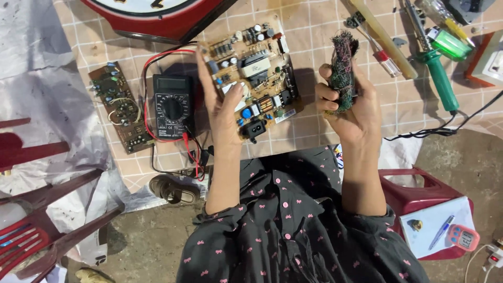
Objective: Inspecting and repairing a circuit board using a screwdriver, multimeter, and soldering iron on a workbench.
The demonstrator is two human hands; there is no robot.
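Note:
My left hand [222, 107] holds up a tan circuit board [255, 73] covered with capacitors, a transformer and a black socket, gripping it along its left edge. My right hand [350, 107] is closed on a dark, frayed brush or scrubbing pad [343, 65] with pink and green fibres, held upright just right of the board. Both hands hover above a checked tablecloth [314, 31].
A black multimeter [172, 105] with red and black leads lies left of the board, next to a second brown circuit board [119, 107]. A green-handled soldering iron [440, 73], screwdrivers and a red-rimmed clock [157, 18] sit further back. A red stool [419, 191] carries paper, pen and a small pink gadget.

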